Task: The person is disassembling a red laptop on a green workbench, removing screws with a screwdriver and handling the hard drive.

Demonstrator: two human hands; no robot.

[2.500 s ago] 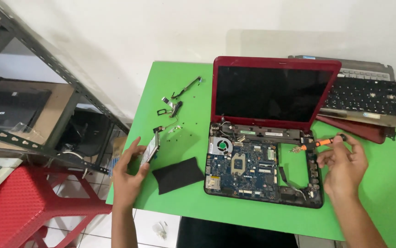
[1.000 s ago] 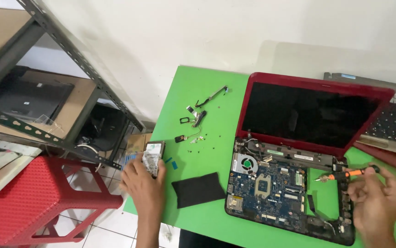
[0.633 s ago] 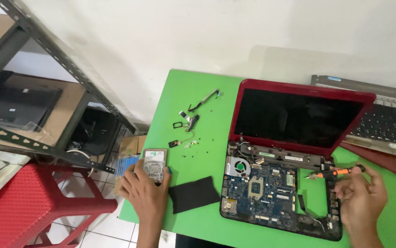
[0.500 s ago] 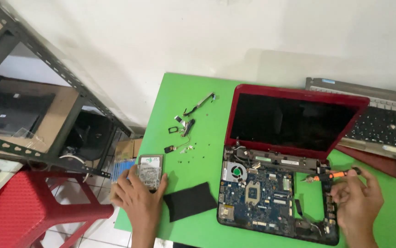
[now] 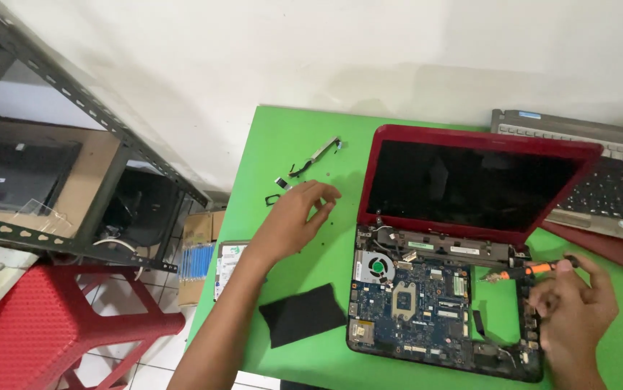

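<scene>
Head view: your left hand (image 5: 293, 217) has released the hard drive (image 5: 226, 261), which now lies at the green table (image 5: 282, 137) left edge, and reaches, fingers loosely spread, over the small loose parts (image 5: 282, 184). Your right hand (image 5: 571, 307) pinches the orange screwdriver (image 5: 524, 271) over the opened laptop (image 5: 434, 303). Bare table remains between drive and black cover (image 5: 300, 323).

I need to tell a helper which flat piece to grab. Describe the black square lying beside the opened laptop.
Start at the green table and find the red laptop with its circuit board bared. Just off that board's front left corner, under the left forearm, lies the black square pad. It is flat, matte and plain, unlike the silver, labelled hard drive at the table's left edge.
</scene>
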